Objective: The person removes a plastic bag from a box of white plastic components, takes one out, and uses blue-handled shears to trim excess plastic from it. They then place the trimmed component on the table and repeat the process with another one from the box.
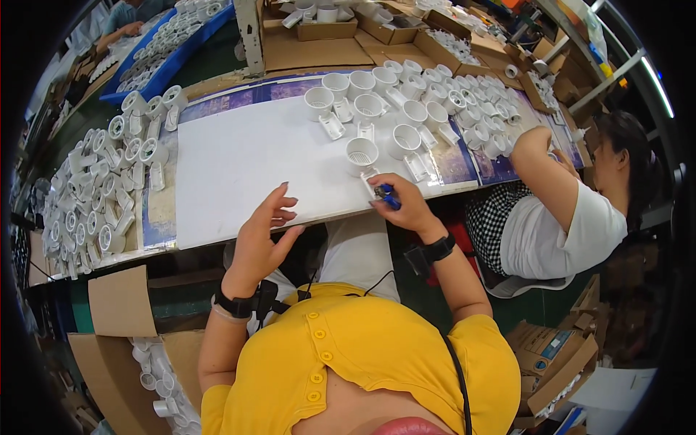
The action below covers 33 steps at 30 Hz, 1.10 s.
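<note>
My right hand (407, 206) is closed around a small hand tool with blue handles (389, 197), which looks like pliers or cutters. Just beyond its fingers is a white plastic cup-shaped part (361, 154), whose bracket-like arm points toward me and partly disappears behind the hand. My left hand (267, 235) holds nothing; its fingers are apart over the near edge of the white work sheet (232, 152). More white cup parts with brackets, such as one cup part (404, 140), stand upright beyond my right hand.
Many similar white parts (94, 181) are piled on the table's left end, and several more run along its right side. A co-worker (558, 203) sits close at my right. An open cardboard box (119, 301) of white parts stands low at my left.
</note>
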Each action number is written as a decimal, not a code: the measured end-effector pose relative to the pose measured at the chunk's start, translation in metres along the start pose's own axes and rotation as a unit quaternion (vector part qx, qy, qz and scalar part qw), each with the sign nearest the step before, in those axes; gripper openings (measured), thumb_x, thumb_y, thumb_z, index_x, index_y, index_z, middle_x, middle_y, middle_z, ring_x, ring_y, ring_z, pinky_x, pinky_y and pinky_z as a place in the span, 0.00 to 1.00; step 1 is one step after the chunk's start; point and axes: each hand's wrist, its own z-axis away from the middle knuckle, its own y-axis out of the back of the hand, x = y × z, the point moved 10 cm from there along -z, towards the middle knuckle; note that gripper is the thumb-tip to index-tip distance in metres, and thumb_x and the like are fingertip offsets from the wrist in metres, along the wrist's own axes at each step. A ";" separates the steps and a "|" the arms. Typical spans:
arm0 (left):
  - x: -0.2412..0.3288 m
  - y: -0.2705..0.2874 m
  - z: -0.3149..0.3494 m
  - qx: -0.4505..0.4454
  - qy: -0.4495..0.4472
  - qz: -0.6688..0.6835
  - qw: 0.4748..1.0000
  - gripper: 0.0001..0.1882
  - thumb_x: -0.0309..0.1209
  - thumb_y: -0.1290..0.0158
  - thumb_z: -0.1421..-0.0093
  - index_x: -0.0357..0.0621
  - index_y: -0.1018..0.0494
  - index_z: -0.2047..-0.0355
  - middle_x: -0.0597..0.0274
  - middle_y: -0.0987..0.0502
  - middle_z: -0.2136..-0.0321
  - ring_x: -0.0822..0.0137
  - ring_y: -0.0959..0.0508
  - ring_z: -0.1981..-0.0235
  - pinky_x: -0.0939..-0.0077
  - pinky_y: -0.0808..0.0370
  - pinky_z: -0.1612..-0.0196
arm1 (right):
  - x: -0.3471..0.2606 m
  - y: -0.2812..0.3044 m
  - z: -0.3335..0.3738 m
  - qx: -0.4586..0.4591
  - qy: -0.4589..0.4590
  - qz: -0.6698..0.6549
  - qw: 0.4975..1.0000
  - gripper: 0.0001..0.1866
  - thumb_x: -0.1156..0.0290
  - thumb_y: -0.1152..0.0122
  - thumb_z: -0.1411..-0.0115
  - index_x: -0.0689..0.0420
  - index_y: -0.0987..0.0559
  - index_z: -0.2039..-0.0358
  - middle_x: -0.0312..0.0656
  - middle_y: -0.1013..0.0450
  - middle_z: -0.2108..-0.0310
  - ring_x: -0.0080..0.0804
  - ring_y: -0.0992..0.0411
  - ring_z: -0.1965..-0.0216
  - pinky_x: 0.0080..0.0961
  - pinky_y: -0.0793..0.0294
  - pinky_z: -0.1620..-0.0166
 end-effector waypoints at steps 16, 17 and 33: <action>0.010 0.101 0.100 0.120 0.092 -0.030 0.988 0.25 0.23 0.43 0.48 0.40 0.35 0.49 0.59 0.27 0.58 0.71 0.24 0.64 0.78 0.27 0.60 | -0.005 0.034 0.037 0.135 0.004 0.084 0.987 0.18 0.78 0.42 0.50 0.65 0.31 0.57 0.48 0.31 0.62 0.38 0.32 0.60 0.28 0.33 0.56; 0.010 0.115 0.112 0.154 0.120 -0.044 0.980 0.25 0.23 0.43 0.48 0.40 0.35 0.49 0.59 0.27 0.58 0.71 0.24 0.64 0.78 0.27 0.60 | -0.013 0.025 0.029 0.127 0.022 0.007 0.992 0.18 0.79 0.43 0.49 0.65 0.31 0.56 0.46 0.31 0.63 0.35 0.32 0.62 0.26 0.33 0.57; -0.145 0.395 0.456 0.381 0.530 -0.272 0.707 0.29 0.42 0.38 0.57 0.35 0.30 0.59 0.51 0.25 0.62 0.58 0.24 0.65 0.70 0.25 0.66 | -0.035 -0.129 -0.040 -0.073 0.032 -0.104 0.991 0.20 0.76 0.40 0.48 0.65 0.33 0.54 0.43 0.32 0.65 0.28 0.33 0.67 0.22 0.31 0.61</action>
